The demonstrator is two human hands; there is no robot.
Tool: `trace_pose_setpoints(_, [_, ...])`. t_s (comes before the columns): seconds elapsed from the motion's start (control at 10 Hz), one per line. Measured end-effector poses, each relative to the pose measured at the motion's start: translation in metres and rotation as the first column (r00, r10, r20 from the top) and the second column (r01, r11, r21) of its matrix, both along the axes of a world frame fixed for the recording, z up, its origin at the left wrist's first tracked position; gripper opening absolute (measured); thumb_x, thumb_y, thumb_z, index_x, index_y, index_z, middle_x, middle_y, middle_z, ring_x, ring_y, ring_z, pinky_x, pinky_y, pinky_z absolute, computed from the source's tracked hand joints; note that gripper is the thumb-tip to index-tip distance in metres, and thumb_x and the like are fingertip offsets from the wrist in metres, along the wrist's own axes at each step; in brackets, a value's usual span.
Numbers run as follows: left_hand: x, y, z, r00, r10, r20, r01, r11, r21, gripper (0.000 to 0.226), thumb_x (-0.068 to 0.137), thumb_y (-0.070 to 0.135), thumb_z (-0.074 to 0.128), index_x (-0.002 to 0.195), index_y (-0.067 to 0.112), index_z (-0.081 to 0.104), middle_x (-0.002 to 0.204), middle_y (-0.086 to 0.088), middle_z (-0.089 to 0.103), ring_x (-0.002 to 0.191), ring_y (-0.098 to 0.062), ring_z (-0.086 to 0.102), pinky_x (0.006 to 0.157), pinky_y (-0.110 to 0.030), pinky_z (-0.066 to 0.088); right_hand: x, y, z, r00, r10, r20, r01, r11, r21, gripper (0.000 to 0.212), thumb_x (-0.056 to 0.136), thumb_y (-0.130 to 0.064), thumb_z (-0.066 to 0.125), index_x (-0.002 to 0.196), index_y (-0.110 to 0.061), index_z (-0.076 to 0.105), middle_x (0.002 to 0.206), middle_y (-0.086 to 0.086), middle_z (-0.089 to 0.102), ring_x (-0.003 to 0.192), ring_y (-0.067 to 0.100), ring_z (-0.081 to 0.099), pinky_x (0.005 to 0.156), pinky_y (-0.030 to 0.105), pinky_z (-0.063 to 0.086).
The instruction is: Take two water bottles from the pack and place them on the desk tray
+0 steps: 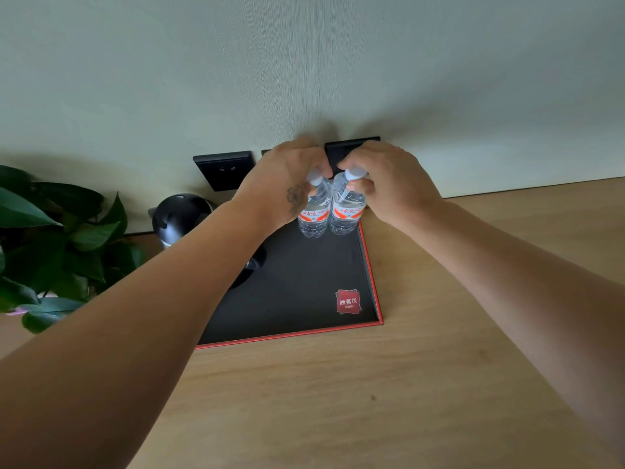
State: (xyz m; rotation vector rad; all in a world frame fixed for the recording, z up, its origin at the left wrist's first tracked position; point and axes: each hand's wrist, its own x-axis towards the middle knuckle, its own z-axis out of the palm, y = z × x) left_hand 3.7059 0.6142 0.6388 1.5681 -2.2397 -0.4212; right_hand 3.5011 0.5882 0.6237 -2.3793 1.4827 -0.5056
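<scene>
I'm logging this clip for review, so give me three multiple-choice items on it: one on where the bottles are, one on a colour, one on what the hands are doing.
1. Where do the two water bottles stand?
A. far right corner of the tray
B. on the bare desk
C. beside the plant

2. What colour is the tray rim?
A. white
B. red
C. green

3. What are the hands doing?
A. resting flat on the desk
B. each gripping a bottle near its cap
C. holding the kettle

Answers: 1 A, both bases sit on the black mat by the far right rim. 2 B, a red edge borders the mat. 3 B, the left hand and the right hand close around the bottle tops.
</scene>
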Motion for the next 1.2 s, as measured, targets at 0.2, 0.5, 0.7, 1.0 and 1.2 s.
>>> trace_pose_setpoints(0.2, [-0.001,-0.006,-0.004,0.997,0.052,-0.057,-0.050,0.998,0.045,0.040,0.082,-0.023,0.069,0.104,0.009,0.081,0.105,-0.015,0.073,0.090,-0.038,0.070,0.078,-0.054,0.059,0.002,-0.009,0.007,0.998,0.013,-0.064,-0.008,0.998,0.069,0.032,0.095,-0.012,0.076,0.126,-0.019,0.074,0.118,0.008,0.074,0.103,0.032,0.067,0.085,0.038,0.050])
trace_pose_setpoints(0.5, [-0.004,-0.002,-0.001,0.999,0.028,-0.016,-0.028,0.999,-0.016,0.040,0.085,-0.020,0.071,0.108,0.010,0.081,0.111,-0.013,0.071,0.099,-0.037,0.069,0.084,-0.054,0.058,-0.003,-0.009,0.003,1.000,-0.020,-0.018,0.021,0.998,0.055,0.022,0.096,-0.008,0.074,0.114,-0.007,0.062,0.109,0.011,0.074,0.084,0.030,0.058,0.071,0.036,0.042])
trace_pose_setpoints(0.7, [0.000,0.001,-0.007,0.995,0.077,-0.063,-0.079,0.996,-0.029,0.035,0.084,-0.018,0.076,0.105,0.010,0.082,0.108,-0.013,0.072,0.096,-0.039,0.069,0.082,-0.049,0.059,-0.004,-0.007,0.004,1.000,0.005,-0.014,-0.004,0.998,0.061,0.018,0.096,-0.007,0.074,0.111,-0.006,0.064,0.102,0.006,0.071,0.082,0.026,0.052,0.071,0.034,0.039])
trace_pose_setpoints(1.0, [0.003,0.006,-0.008,0.994,0.057,-0.098,-0.058,0.998,-0.012,0.036,0.091,-0.015,0.073,0.119,0.007,0.081,0.119,-0.016,0.072,0.107,-0.040,0.070,0.093,-0.056,0.062,-0.009,-0.003,0.004,1.000,0.012,0.015,-0.013,0.998,0.054,0.028,0.090,-0.016,0.083,0.108,-0.011,0.063,0.099,0.001,0.069,0.083,0.029,0.061,0.071,0.037,0.046])
trace_pose_setpoints(1.2, [0.007,0.013,-0.002,0.993,0.093,-0.067,-0.101,0.986,-0.131,0.030,0.095,0.001,0.077,0.123,0.011,0.077,0.127,-0.012,0.071,0.115,-0.038,0.066,0.097,-0.053,0.059,-0.016,0.008,0.006,1.000,0.000,-0.021,-0.001,0.998,-0.068,0.030,0.097,-0.035,0.072,0.117,-0.016,0.061,0.110,0.000,0.072,0.098,0.030,0.066,0.074,0.043,0.053])
